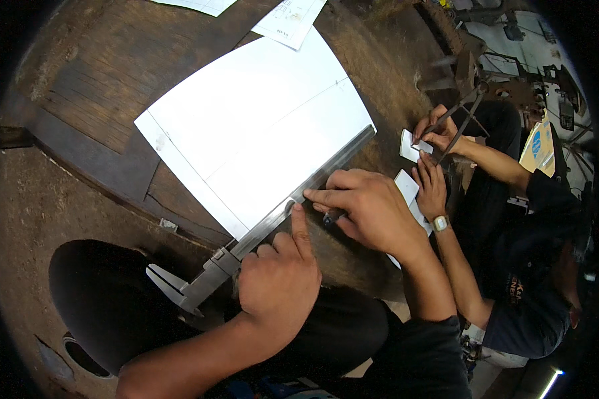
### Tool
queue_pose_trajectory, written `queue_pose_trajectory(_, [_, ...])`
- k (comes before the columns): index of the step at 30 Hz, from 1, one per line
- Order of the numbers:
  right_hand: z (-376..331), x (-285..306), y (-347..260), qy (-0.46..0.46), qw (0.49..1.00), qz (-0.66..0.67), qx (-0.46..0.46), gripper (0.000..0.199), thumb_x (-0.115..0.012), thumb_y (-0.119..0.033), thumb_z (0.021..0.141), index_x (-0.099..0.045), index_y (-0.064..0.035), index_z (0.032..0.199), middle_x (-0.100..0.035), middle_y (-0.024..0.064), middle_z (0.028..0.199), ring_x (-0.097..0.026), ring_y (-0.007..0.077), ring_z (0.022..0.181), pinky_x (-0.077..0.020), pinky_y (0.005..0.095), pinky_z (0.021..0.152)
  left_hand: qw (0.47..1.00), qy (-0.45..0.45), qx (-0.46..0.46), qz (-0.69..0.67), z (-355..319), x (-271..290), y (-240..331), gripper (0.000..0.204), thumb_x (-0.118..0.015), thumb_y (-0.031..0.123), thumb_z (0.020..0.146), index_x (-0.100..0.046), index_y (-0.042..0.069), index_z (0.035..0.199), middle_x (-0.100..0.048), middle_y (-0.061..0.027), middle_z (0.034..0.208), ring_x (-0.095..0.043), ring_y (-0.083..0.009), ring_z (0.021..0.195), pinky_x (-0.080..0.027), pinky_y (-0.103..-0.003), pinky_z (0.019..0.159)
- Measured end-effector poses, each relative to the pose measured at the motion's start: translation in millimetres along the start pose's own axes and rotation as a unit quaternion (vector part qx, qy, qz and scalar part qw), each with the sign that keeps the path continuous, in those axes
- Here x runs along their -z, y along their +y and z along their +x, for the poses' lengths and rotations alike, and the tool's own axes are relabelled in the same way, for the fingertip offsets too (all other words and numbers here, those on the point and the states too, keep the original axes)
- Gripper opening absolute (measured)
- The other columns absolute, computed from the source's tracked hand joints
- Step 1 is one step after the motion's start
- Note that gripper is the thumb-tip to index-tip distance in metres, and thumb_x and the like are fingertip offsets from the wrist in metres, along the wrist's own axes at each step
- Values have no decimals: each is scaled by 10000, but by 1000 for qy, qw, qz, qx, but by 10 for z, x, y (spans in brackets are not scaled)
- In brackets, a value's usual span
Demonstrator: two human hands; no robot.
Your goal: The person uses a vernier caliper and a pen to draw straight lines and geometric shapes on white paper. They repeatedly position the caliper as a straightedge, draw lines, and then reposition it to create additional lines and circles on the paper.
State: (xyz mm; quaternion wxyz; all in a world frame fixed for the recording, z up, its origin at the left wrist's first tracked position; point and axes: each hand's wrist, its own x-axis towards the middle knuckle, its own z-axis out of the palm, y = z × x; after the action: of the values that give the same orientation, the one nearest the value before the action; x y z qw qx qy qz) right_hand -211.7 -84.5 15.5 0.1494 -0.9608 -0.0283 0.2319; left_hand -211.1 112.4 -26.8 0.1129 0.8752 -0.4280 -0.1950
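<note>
A long steel vernier caliper (343, 157) lies slantwise along the lower right edge of a large white paper sheet (246, 113) marked with thin lines. Its jaws (173, 284) jut past the table edge above my dark-clothed leg. My left hand (279, 276) is curled at the caliper's beam, index finger stretched and pressing by a small pale curved spot; its thumb is hidden. Over the beam, a little farther right, my right hand (373, 206) points its index finger onto the metal. Its other fingers close around a dark pen-like tool (333, 215), mostly covered.
At the right a co-worker's hand (439, 130) holds a thin tool at a small white pad (409, 146); metal dividers (471, 110) stand beside it. The co-worker's other hand (430, 186) rests near more white paper (406, 185). A printed sheet (289, 23) overlaps the large one.
</note>
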Motion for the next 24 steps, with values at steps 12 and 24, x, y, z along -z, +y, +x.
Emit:
queue_pose_trajectory(12, [75, 186, -70, 206, 975, 62, 56, 137, -674, -112, 932, -740, -33, 1024, -645, 64, 845, -641, 183, 784, -512, 329, 706, 998, -29, -6, -53, 7, 1, -55, 733, -611, 182, 823, -429, -134, 1459, -629, -65, 557, -603, -172, 421, -470, -443, 338])
queue_pose_trajectory(24, [325, -1, -170, 172, 944, 268, -86, 246, -668, -190, 990, -695, 11, 853, -630, 92, 632, -557, 121, 536, -433, 296, 517, 997, -26, -18, -76, 34, 30, -122, 762, -623, 181, 810, -401, -138, 1466, -623, -50, 551, -615, -170, 439, -471, -404, 362])
